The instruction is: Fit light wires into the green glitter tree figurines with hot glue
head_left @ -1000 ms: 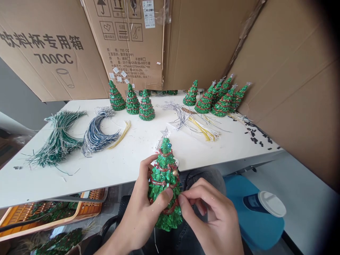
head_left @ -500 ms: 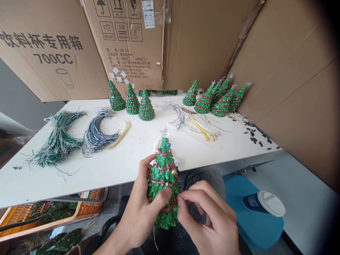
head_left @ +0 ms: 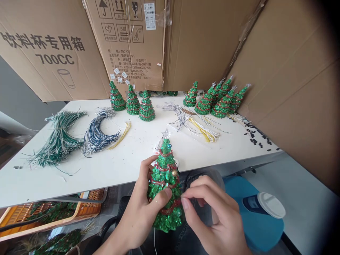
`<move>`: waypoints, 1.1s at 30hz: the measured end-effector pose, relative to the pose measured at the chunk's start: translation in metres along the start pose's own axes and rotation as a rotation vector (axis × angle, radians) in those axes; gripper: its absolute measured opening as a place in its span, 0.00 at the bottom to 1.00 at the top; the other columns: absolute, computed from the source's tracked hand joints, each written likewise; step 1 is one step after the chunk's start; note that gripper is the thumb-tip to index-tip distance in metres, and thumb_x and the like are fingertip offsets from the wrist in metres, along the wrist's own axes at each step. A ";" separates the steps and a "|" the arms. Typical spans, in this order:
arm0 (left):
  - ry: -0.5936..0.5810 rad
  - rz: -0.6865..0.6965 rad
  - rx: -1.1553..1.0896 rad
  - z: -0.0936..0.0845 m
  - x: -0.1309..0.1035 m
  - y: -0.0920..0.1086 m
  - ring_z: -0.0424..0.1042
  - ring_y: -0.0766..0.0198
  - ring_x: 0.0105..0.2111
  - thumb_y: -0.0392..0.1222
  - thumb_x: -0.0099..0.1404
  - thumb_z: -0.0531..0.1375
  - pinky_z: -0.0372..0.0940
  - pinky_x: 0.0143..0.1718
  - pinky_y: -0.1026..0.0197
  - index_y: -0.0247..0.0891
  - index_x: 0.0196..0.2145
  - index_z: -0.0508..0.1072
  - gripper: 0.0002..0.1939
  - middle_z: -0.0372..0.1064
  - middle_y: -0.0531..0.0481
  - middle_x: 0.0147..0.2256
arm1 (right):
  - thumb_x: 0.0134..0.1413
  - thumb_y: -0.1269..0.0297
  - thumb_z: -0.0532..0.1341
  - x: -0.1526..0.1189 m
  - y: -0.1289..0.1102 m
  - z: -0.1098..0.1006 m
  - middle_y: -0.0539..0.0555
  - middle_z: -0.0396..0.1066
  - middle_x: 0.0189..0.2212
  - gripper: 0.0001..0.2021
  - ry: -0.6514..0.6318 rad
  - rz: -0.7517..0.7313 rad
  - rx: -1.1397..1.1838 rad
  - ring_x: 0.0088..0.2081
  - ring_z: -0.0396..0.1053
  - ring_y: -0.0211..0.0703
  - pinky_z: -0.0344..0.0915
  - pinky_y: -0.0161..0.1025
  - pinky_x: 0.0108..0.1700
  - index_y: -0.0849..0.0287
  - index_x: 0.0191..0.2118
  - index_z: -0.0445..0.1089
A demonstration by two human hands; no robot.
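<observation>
A green glittery tree point(head_left: 166, 168) with red garlands, small baubles and a clear star on top stands upright in front of the table edge. Wrapped round its left side is my left hand point(head_left: 145, 203), the thumb across its front. My right hand point(head_left: 214, 212) is at the tree's lower right side, thumb and forefinger pinched close to a red garland; what is between the fingertips is too small to make out. A thin white wire point(head_left: 155, 241) hangs below the tree.
On the white table point(head_left: 143, 152) stand several similar trees point(head_left: 147, 106), green-white wires point(head_left: 58, 138), blue-white wires point(head_left: 98, 136), yellow wires point(head_left: 203, 129) and small black pieces point(head_left: 256, 136). Cardboard boxes point(head_left: 204, 42) rise behind. A lidded cup point(head_left: 271, 205) rests on a blue stool point(head_left: 260, 230); lower left is an orange basket point(head_left: 87, 209).
My right hand has moved slightly right and its fingertips have drawn a little away from the tree. The tree has shifted slightly in my left hand's hold.
</observation>
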State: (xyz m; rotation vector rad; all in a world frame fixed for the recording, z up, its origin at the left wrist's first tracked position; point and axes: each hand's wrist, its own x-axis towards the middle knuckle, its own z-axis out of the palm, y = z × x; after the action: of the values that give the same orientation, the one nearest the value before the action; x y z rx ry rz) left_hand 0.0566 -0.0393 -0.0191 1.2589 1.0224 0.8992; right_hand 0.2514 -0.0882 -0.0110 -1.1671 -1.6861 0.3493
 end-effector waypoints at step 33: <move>-0.026 -0.079 -0.037 0.001 0.004 0.006 0.63 0.38 0.72 0.49 0.75 0.65 0.60 0.67 0.43 0.50 0.73 0.61 0.33 0.72 0.44 0.67 | 0.73 0.82 0.64 0.003 0.020 -0.011 0.55 0.76 0.36 0.08 -0.188 -0.376 -0.410 0.34 0.73 0.45 0.74 0.47 0.42 0.61 0.47 0.74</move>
State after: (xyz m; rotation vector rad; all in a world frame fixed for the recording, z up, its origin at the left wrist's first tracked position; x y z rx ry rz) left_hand 0.0585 -0.0355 -0.0136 1.1881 1.0233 0.8353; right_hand 0.2716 -0.0792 -0.0183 -1.0950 -2.1644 -0.1345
